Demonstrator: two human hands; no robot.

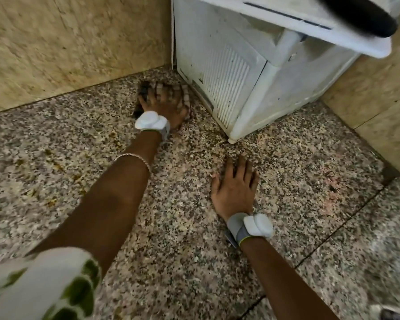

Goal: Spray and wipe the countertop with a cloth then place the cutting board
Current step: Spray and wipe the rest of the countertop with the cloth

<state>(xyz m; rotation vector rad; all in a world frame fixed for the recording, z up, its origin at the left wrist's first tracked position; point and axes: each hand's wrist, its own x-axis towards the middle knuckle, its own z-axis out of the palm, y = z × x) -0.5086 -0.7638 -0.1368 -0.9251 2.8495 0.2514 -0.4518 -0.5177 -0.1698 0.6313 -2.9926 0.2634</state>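
Head: L hand (164, 103) presses cloth (186, 97) (blurry), R hand (234, 189) on countertop (79, 144), all fingers (242, 166) apart

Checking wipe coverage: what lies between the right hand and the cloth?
Only bare speckled countertop, in the head view, between the right hand, flat on it, and the cloth under the left hand.

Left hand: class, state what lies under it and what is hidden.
A cloth lies under the left hand, pressed onto the speckled countertop. The cloth's middle and the counter beneath are covered.
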